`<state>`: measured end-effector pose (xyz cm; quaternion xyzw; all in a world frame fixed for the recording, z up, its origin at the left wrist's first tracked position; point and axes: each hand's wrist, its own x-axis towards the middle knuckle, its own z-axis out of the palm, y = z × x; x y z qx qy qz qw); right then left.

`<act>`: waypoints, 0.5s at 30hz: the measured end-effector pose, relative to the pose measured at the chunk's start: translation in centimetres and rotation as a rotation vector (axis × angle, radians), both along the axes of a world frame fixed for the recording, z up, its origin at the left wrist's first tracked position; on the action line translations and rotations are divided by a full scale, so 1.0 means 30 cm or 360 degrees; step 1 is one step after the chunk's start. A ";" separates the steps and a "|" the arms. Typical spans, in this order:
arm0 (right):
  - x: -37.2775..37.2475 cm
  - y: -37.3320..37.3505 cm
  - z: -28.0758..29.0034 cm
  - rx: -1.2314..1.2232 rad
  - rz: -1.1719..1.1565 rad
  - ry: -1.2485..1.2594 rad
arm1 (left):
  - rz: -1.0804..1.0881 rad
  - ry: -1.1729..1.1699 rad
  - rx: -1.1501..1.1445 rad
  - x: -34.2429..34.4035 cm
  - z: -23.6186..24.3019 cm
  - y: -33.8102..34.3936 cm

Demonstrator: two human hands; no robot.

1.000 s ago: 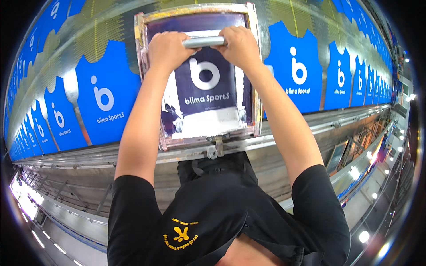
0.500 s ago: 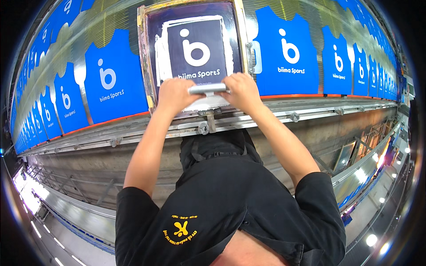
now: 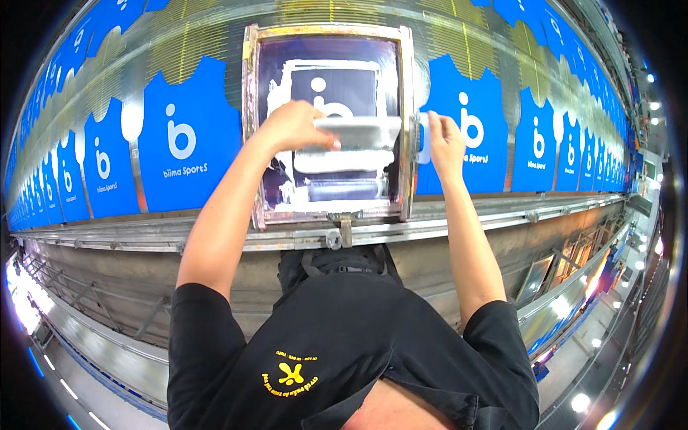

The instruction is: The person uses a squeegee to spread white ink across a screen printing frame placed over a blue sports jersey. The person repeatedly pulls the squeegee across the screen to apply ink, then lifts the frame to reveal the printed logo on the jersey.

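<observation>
The person leans over a long printing desk lined with blue jersey-shaped cloth pieces, each bearing a white logo. A metal-framed printing screen lies flat on the desk straight in front of them, its mesh dark purple and streaked with white ink around the logo stencil. The left hand reaches into the frame and holds a squeegee by its left end, fingers wrapped over the top edge; the pale blade lies across the middle of the mesh, roughly level, with a smear of white ink just below it. The right hand is off the squeegee and sits just outside the frame's right rail, fingers loosely curled with the tips up against the rail; from here I cannot tell whether they actually grip it. Beneath the frame's near edge, a small metal bracket meets the desk's rail.
</observation>
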<state>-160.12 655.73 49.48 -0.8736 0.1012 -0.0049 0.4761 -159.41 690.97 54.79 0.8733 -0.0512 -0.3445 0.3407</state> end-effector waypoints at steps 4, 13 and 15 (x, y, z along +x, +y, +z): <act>0.059 -0.029 -0.105 -0.0043 -0.0171 0.0222 | -0.0085 -0.0620 0.0224 0.241 0.018 0.060; 0.079 0.027 -0.064 0.0439 -0.0138 0.0671 | -0.0066 -0.0816 0.0220 0.387 -0.095 0.118; 0.080 0.041 -0.036 0.0375 -0.0157 0.0573 | -0.0022 -0.1139 0.0209 0.306 -0.123 0.118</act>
